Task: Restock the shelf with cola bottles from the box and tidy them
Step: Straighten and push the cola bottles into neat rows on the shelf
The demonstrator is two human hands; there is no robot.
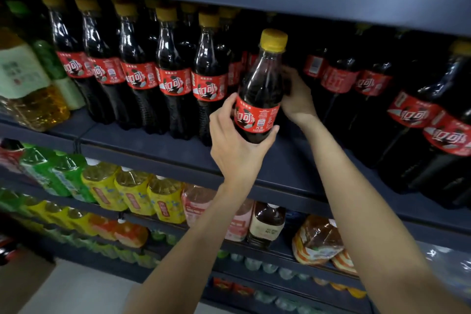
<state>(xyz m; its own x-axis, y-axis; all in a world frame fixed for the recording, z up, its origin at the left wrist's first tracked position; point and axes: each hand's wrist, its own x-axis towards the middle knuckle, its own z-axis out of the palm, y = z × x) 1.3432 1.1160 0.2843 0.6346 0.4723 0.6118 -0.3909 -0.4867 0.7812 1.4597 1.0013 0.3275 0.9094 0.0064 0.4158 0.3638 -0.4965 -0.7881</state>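
- A row of cola bottles (pixel 142 69) already stands along the shelf (pixel 153 145), left of centre.
- The left hand (pixel 237 143) grips one more cola bottle (pixel 260 89), mid-frame, above the gap.
- The right hand (pixel 297 94) reaches behind it, fingers curled, possibly on a hidden bottle.
- The box isn't clearly visible, so remaining stock is unknown.

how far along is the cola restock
Done: a row of small cola bottles already fronts the shelf. In hand: the left hand grips a bottle by its base at the gap beside that row, while the right hand reaches in behind it. Left: set it down. The box is out of view.
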